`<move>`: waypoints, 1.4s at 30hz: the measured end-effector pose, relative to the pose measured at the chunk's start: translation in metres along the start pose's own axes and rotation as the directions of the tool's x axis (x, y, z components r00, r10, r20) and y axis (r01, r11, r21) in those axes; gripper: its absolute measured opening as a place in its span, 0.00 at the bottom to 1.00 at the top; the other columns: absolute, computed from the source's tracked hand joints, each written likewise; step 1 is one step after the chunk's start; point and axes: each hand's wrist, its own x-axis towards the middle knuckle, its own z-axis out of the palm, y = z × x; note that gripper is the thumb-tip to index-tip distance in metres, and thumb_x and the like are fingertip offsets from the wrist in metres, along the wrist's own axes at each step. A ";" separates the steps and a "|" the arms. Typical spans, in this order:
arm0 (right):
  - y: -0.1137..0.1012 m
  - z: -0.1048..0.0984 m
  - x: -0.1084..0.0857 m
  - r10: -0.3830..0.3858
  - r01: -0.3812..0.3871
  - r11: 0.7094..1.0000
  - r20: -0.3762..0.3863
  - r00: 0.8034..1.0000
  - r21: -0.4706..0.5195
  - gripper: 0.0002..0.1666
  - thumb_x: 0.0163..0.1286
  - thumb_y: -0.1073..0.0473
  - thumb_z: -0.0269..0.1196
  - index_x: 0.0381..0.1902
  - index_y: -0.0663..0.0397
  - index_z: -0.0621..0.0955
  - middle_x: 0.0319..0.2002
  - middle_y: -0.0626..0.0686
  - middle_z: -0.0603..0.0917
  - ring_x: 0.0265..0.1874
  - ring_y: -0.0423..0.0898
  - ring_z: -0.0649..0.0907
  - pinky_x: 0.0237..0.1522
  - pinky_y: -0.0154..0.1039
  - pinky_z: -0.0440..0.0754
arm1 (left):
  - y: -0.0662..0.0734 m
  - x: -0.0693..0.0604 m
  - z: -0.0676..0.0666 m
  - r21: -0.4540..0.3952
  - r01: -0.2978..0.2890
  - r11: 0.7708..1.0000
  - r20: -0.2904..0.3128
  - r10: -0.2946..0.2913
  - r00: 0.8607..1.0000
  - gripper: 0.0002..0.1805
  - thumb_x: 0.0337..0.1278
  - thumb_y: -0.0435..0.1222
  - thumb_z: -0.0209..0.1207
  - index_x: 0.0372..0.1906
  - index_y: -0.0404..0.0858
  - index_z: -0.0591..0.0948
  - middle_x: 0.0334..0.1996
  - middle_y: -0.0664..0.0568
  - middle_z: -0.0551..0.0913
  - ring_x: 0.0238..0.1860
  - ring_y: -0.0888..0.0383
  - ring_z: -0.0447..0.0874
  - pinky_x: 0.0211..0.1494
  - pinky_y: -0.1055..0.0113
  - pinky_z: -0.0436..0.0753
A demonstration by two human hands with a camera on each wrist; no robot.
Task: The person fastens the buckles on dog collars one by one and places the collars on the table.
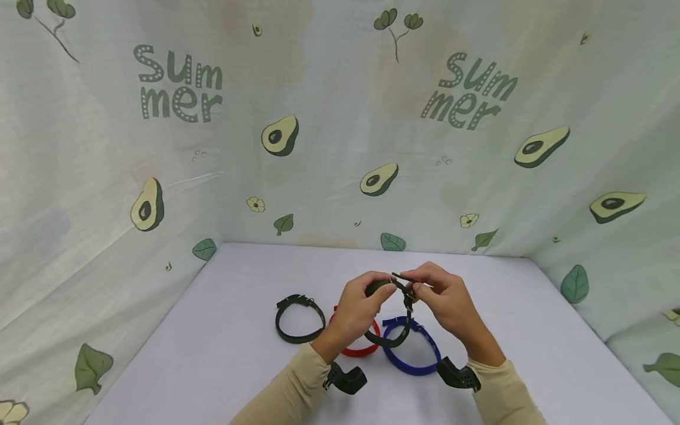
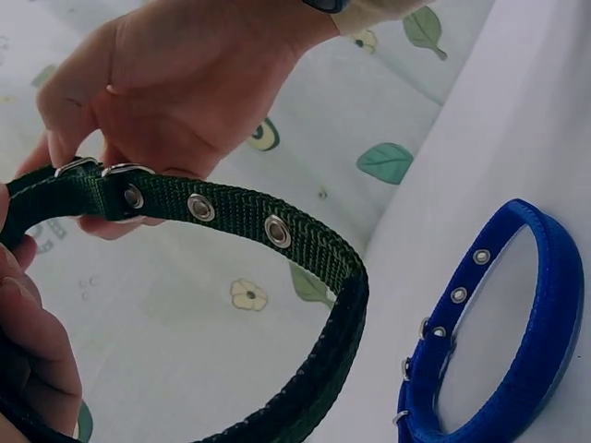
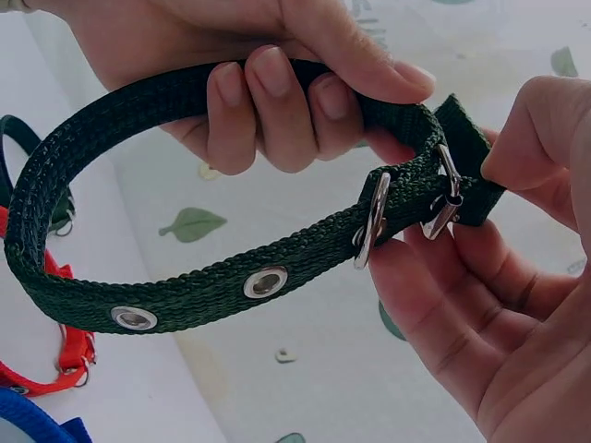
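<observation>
A dark green webbing collar [image 3: 189, 295] with metal eyelets is held up above the table, its loop fastened through a metal buckle [image 3: 448, 198]. My left hand [image 1: 358, 307] grips the band, fingers curled round it, as the right wrist view shows. At the buckle end, my right hand [image 1: 448, 301] pinches the strap's tip [image 3: 480, 189] between thumb and fingers. Beside the buckle sits a metal D-ring [image 3: 372, 221], close to the right fingertips. In the head view the hands partly cover the collar's upper part.
On the white table [image 1: 212, 330] lie a blue collar [image 1: 411, 370], a red collar [image 1: 361, 353] partly behind my left hand, and another dark green collar [image 1: 294, 339] to the left. A patterned cloth [image 1: 329, 77] hangs behind and at both sides.
</observation>
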 end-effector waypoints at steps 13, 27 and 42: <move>0.004 0.001 -0.001 -0.010 0.010 1.000 -0.014 1.000 -0.018 0.19 0.68 0.79 0.55 0.45 0.60 0.87 0.39 0.57 0.80 0.37 0.47 0.82 0.36 0.40 0.87 | -0.001 0.000 0.002 0.017 -0.004 1.000 -0.002 0.004 1.000 0.15 0.69 0.45 0.61 0.53 0.43 0.82 0.32 0.52 0.75 0.30 0.58 0.74 0.31 0.70 0.77; 0.002 0.002 -0.003 0.034 -0.036 0.993 -0.014 0.999 -0.113 0.19 0.69 0.75 0.57 0.46 0.54 0.89 0.38 0.52 0.80 0.37 0.47 0.81 0.36 0.39 0.86 | -0.005 0.002 0.001 -0.001 -0.020 1.000 0.016 0.020 1.000 0.15 0.69 0.46 0.61 0.54 0.44 0.83 0.33 0.52 0.77 0.30 0.57 0.76 0.32 0.68 0.79; 0.002 0.010 -0.002 0.091 -0.093 0.972 -0.020 0.996 -0.215 0.16 0.69 0.70 0.62 0.52 0.54 0.84 0.39 0.48 0.80 0.39 0.46 0.80 0.37 0.36 0.82 | -0.005 0.002 0.000 -0.077 -0.020 0.997 -0.002 0.020 1.000 0.16 0.68 0.40 0.63 0.54 0.40 0.76 0.33 0.51 0.79 0.28 0.58 0.76 0.33 0.69 0.79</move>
